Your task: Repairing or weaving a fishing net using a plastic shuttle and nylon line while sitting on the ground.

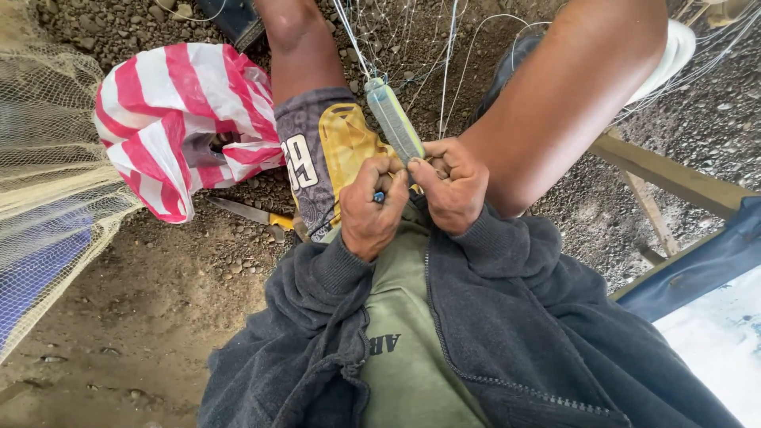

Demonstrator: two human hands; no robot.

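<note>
Big heap of pale mesh netting billowing along the left edge, fine and soft-looking, with a bluish patch under it. The ground is dark, gritty gravel and packed dirt. Next down in size, a crumpled red-and-white striped plastic bag, glossy and creased, sitting just left of the person's knee. At right, a weathered wooden frame with a blue sheet below it. Thin clear fishing lines fan upward at the top centre, taut and fine.

Now the hands, close together in the lap. The left hand is curled almost to a fist, thumb and fingers pinched around a small blue bit at the base of the netting needle. The right hand is closed too, fingers folded in, gripping the lower end of that same needle. The needle is a long, flat, pale plastic shuttle wound with line, angled up toward the strands. On the dirt below the bag, a small knife with a yellow handle.
</note>
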